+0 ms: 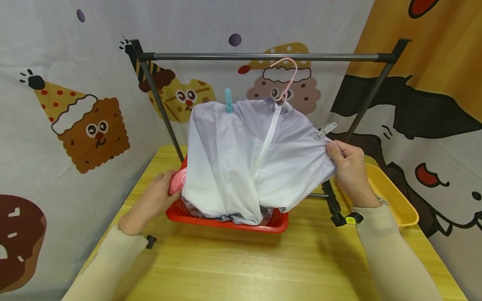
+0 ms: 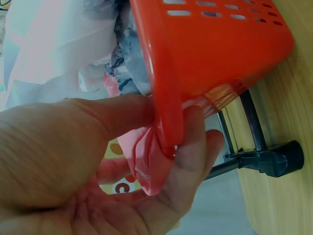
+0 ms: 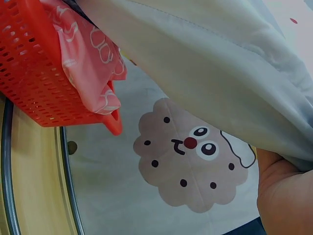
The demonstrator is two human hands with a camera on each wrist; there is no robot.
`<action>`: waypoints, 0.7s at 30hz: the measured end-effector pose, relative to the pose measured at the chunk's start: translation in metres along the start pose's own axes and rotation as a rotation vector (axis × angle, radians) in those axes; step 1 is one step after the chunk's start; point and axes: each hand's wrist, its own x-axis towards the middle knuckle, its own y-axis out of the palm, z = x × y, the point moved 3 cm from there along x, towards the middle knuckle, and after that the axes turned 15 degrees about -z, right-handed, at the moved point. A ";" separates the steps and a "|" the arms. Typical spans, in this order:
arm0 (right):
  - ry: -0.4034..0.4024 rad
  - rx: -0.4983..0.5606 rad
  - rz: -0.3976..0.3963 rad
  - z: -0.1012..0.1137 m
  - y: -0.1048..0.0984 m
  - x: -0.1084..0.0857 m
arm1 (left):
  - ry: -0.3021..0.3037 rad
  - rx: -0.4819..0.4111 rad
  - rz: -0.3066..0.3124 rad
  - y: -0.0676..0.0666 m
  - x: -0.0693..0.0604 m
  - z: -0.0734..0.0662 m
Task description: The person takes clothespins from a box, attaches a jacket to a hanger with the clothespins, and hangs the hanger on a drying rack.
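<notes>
Cartoon-print backdrop (image 1: 211,25) filled the rear; wood-grain table (image 1: 241,263) below. Right hand (image 1: 350,167) pinched the pale zip jacket (image 1: 226,154) by its edge, right of centre. Left hand (image 1: 152,202) gripped the red basket (image 1: 229,225) by its rim, left of centre, pink cloth (image 1: 178,182) against the fingers. Jacket was mid-frame on a pink hanger (image 1: 292,77), covering much of the basket; blue clip (image 1: 229,101) upper left on it, pale clip (image 1: 325,131) at its right. Hook overlapped the rack (image 1: 211,56) bar, upper centre; couldn't tell if the bar carried it. Yellow tray (image 1: 403,209) sat lower right.

Handling, my read: light, soft, thin, probably slippery; would fold easily. Best hold: hanger neck, or a shoulder near a clip. One-sided edge pull would likely skew it.

Views: left wrist showed thumb and fingers on opposite sides of the rim, unclear from head. Right wrist showed pink cloth draped over the basket edge; right fingertips hidden there.
</notes>
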 end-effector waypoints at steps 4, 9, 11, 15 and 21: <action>0.002 0.020 0.000 -0.001 -0.002 0.001 | 0.010 -0.002 -0.006 0.001 0.001 -0.001; -0.015 -0.005 0.001 0.001 -0.004 0.001 | 0.012 -0.001 -0.023 -0.001 -0.001 -0.001; -0.015 0.002 0.004 0.001 -0.004 0.001 | 0.005 -0.001 -0.029 -0.001 -0.002 0.000; -0.011 0.042 0.006 0.001 -0.005 0.001 | -0.001 -0.004 -0.053 -0.003 -0.003 0.004; -0.004 0.081 0.007 0.001 -0.007 0.002 | 0.000 -0.003 -0.094 -0.006 -0.003 0.015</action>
